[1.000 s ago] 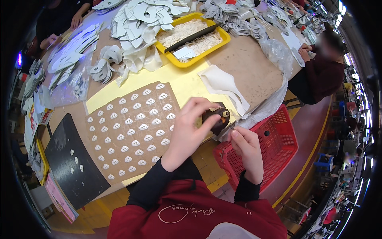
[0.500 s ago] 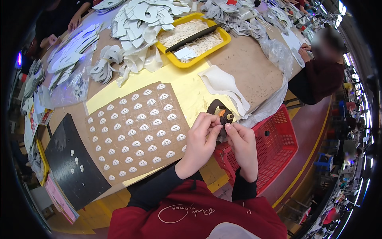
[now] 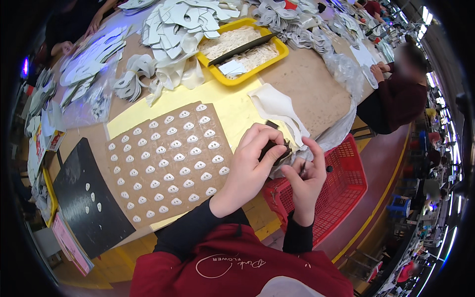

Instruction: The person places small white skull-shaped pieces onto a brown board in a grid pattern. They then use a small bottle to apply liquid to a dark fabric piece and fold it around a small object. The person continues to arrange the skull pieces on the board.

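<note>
My left hand (image 3: 251,166) is closed round a dark brown object (image 3: 269,152) at the table's front edge; the fingers hide most of it, so its kind cannot be told. Close on its right is my right hand (image 3: 308,180), thumb and forefinger apart, the other fingers curled by a small dark thing (image 3: 303,171) too blurred to name. Left of my hands lies a brown board (image 3: 163,163) with rows of small white rounded-triangle pieces (image 3: 173,144), each with two dark holes. Behind my hands lie curved off-white material pieces (image 3: 274,104).
A yellow tray (image 3: 285,52) of pale scraps, crossed by a black bar (image 3: 242,49), stands behind. Stacked cut pieces (image 3: 178,24) lie farther back. At left is a black sheet (image 3: 89,203); at right, a red basket (image 3: 341,198). A person (image 3: 403,89) sits at far right.
My hands have parted slightly: the right thumb and forefinger, pinched together before, are now spread. My left hand has wrapped round the dark object, covering its yellow and orange part.
</note>
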Action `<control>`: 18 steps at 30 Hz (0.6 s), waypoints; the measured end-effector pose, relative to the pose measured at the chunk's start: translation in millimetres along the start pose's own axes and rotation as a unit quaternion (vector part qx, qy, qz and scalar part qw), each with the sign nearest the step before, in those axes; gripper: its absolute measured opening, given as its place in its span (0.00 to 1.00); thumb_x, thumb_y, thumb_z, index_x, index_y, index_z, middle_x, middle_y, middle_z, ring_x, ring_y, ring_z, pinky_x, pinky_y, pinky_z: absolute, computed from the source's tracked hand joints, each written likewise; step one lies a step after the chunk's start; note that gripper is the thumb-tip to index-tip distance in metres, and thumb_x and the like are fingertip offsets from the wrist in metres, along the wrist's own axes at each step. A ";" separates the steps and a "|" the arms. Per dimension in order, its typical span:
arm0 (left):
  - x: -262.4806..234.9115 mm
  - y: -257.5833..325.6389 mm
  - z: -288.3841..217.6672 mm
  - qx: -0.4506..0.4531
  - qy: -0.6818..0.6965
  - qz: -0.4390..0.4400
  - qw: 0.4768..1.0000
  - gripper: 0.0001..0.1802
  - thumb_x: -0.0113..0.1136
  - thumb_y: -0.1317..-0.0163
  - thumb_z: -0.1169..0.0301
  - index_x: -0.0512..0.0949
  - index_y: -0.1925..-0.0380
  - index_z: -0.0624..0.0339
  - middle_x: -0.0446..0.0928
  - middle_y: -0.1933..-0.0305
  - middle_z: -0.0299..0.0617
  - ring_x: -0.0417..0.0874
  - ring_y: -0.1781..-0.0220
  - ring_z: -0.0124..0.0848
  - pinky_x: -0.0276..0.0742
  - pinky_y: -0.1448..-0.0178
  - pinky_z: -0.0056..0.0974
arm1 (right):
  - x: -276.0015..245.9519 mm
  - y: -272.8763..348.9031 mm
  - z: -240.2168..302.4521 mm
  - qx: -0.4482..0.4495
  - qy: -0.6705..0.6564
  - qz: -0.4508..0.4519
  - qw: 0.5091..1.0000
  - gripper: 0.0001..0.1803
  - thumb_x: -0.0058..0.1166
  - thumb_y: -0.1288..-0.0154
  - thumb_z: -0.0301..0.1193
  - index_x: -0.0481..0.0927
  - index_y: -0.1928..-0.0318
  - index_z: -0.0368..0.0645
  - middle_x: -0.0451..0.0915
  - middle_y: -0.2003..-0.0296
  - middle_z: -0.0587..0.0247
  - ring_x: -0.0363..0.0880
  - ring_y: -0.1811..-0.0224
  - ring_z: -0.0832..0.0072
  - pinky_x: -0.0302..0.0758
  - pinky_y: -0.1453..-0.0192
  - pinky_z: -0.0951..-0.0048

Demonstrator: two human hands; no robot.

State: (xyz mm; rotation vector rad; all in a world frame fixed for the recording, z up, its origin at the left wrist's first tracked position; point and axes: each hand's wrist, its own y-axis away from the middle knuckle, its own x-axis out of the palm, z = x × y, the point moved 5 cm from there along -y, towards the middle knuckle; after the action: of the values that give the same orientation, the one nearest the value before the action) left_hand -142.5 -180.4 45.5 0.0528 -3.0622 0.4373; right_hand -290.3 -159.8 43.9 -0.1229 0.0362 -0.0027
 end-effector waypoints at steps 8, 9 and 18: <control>1.5 -1.2 -15.9 0.096 -0.071 0.024 0.993 0.23 0.65 0.41 0.74 0.70 0.46 0.61 0.69 0.42 0.49 0.73 0.42 0.40 0.67 0.35 0.40 | -4.3 -23.5 -2.3 -0.079 -0.040 -0.076 0.993 0.10 0.52 0.30 0.22 0.76 0.50 0.34 0.75 0.70 0.73 0.66 0.75 0.91 0.62 0.74 0.87; 0.0 -0.4 -12.7 0.115 -0.095 -0.003 0.989 0.29 0.67 0.42 0.73 0.68 0.42 0.61 0.68 0.40 0.50 0.72 0.38 0.42 0.66 0.33 0.41 | -7.4 -26.1 -0.4 -0.091 -0.078 -0.083 0.989 0.10 0.51 0.28 0.24 0.75 0.49 0.34 0.75 0.69 0.72 0.66 0.76 0.91 0.62 0.74 0.86; 7.6 15.1 28.9 0.155 -0.168 0.043 0.973 0.38 0.67 0.43 0.75 0.60 0.34 0.52 0.69 0.36 0.53 0.74 0.36 0.49 0.71 0.35 0.45 | -104.2 -132.9 18.2 -0.256 0.048 -0.191 0.946 0.10 0.50 0.28 0.27 0.76 0.53 0.32 0.77 0.65 0.70 0.75 0.64 0.85 0.71 0.57 0.83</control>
State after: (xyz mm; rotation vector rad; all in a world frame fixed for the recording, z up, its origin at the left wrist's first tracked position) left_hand -151.9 -174.2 14.0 0.0066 -3.2949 1.0079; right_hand -393.9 -288.9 82.0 -0.6501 0.1095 -0.3907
